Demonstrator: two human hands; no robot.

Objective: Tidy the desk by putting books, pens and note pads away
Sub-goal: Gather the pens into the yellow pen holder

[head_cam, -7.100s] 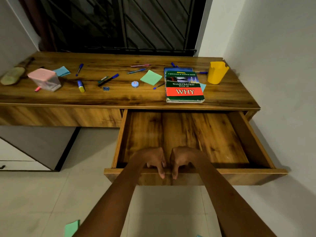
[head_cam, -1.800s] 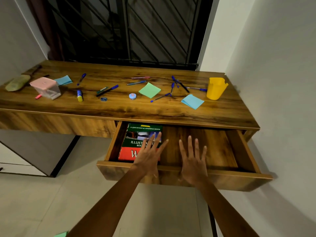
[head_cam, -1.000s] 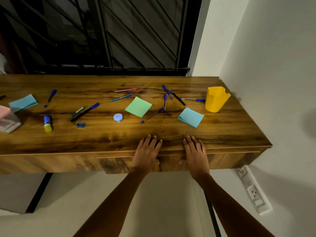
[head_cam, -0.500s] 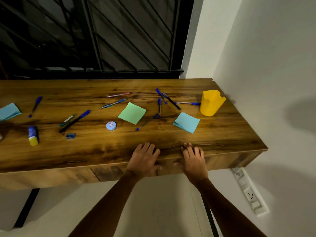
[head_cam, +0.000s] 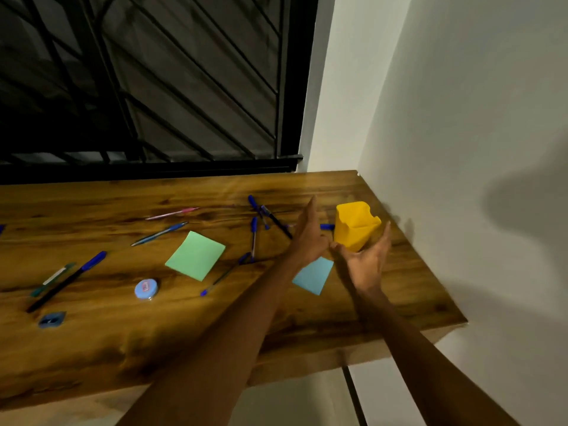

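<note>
Both hands spread, empty, left hand (head_cam: 308,238) and right hand (head_cam: 367,262) flanking yellow pen holder (head_cam: 356,225), blue note pad (head_cam: 313,275) just before it.

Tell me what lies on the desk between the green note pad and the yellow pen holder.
In the head view, between the green note pad and the yellow pen holder lie several blue pens, with the left hand reaching over that stretch.

Both hands, left (head_cam: 307,238) and right (head_cam: 367,262), open, flank yellow pen holder (head_cam: 355,226) at far right of tabletop (head_cam: 153,333). Blue note pad (head_cam: 316,276) beneath wrists; green note pad (head_cam: 195,255) left; pens (head_cam: 253,235) scattered.
</note>
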